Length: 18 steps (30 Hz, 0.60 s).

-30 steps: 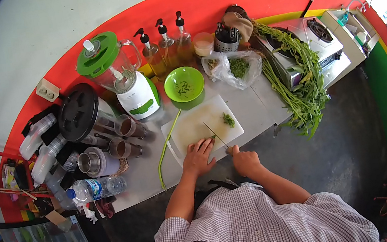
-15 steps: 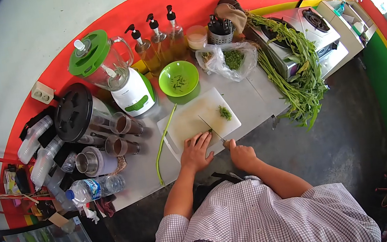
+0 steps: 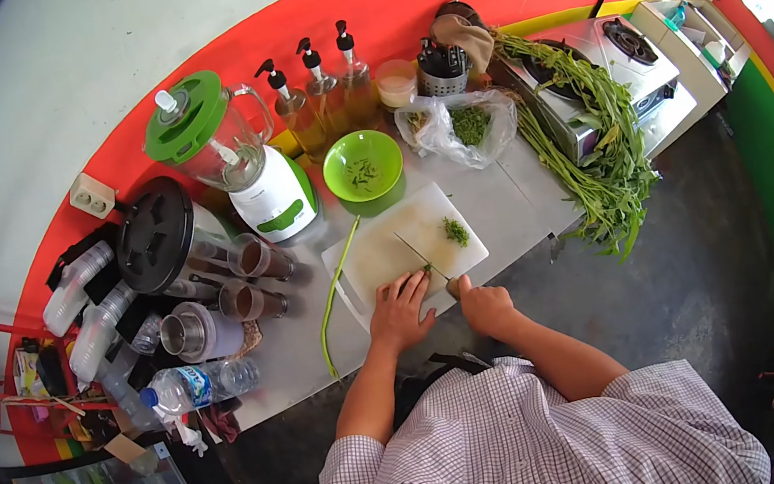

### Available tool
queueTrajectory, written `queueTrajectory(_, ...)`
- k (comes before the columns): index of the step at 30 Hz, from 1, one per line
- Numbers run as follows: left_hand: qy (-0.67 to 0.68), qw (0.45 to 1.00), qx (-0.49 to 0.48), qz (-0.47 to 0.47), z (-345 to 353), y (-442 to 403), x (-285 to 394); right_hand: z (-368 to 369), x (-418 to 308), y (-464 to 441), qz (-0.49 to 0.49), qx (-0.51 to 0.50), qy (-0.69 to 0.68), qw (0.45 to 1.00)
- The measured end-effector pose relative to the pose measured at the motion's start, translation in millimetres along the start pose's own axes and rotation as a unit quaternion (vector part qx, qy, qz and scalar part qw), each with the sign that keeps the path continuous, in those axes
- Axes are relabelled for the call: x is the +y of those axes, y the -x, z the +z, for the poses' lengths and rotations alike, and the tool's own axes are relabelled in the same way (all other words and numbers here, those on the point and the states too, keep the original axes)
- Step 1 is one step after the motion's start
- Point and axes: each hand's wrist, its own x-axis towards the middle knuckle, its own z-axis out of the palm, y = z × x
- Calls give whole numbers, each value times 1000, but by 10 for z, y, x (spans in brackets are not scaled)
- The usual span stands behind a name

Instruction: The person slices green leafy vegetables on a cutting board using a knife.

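Observation:
A white cutting board (image 3: 373,250) lies at the table's front edge. My right hand (image 3: 486,307) is wrapped round the handle of a knife (image 3: 417,249), whose blade points up and left over the board. My left hand (image 3: 402,310) rests on the board's lower part, fingers beside the blade, pressed on a small green piece by the fingertips. Chopped greens (image 3: 455,231) form a small pile on the board's right side. One long green stalk (image 3: 333,296) lies across the board's left edge. Behind the board a green bowl (image 3: 363,167) holds some cut pieces.
A blender (image 3: 270,195), pump bottles (image 3: 330,97) and a plastic bag of greens (image 3: 465,128) stand behind. Leafy stalks (image 3: 593,138) hang over the stove (image 3: 656,83) on the right. Cups (image 3: 251,299) and a water bottle (image 3: 202,385) are at the left.
The camera view has shifted slightly. Both hands stay at the board's front edge, and the knife blade has changed its angle a little beside my left fingertips.

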Motion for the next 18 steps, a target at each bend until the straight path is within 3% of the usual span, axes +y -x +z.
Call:
queueTrajectory(6,-10,1000,9,-4,27,-18,34,212,-15,165,47,10,-5,999)
queueTrajectory(12,-30,999,-11,-12,20,-16,57,95,-35,-32,13,10,-44,999)
queueTrajectory(18,-26,999,-35,-24,21,-31,54,182,-54,77,39,-9,-28,999)
